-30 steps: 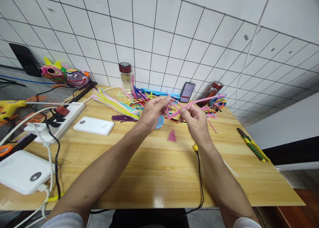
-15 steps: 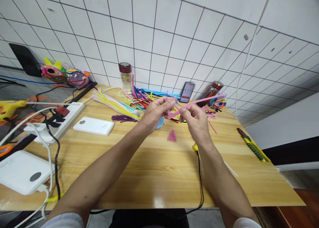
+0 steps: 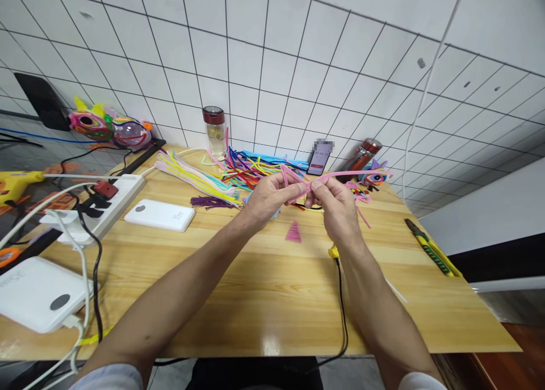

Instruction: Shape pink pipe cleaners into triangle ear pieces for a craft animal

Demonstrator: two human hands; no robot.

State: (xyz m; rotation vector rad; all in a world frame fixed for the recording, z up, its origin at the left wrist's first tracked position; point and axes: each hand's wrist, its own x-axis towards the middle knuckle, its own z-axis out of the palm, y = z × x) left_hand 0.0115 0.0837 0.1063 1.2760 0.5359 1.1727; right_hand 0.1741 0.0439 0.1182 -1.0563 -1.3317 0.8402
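Observation:
Between my hands, raised over the middle of the table, is a bent pink pipe cleaner [image 3: 347, 175]. My left hand [image 3: 270, 196] pinches its folded part between thumb and fingers. Close beside it, my right hand [image 3: 334, 204] pinches the same pipe cleaner, and a straight length sticks out to the right past the knuckles. The fingertips of both hands nearly touch. Below them a small pink ridged triangle [image 3: 293, 232] lies flat on the wooden table [image 3: 255, 299]. A light blue round thing, mostly hidden, sits behind my left hand.
Behind the hands lies a pile of coloured pipe cleaners [image 3: 251, 166], with a glass bottle [image 3: 215, 134], a phone [image 3: 320, 157] and a brown flask [image 3: 364, 154]. Pliers [image 3: 432, 248] lie right. At left are a power strip [image 3: 104, 211], power banks [image 3: 159, 215] and a yellow glue gun [image 3: 19, 185].
My hands have come closer together, the left fingers moving right along the pink pipe cleaner. Its free end on the right has dipped slightly.

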